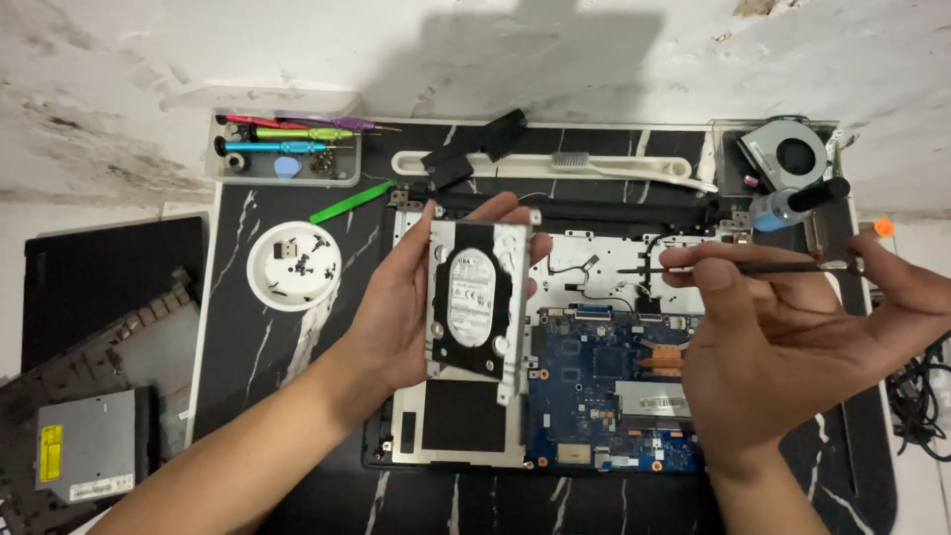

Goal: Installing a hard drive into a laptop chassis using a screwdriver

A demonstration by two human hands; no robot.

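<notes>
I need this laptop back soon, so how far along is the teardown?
Done: the laptop lies open with its blue circuit board bare, screws sit in the white dish, and the fan and disc drive lie aside. In hand: the left hand holds the hard drive in its metal bracket; the right hand holds a screwdriver. Left: the board is not yet out.

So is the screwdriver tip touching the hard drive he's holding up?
Apart. The head view shows the screwdriver tip ending right of the hard drive, with open laptop between them.

White oval label [469, 295] on held drive, ctr; yellow label [51, 440] + white label [102, 485] on optical drive, bottom-left
</notes>
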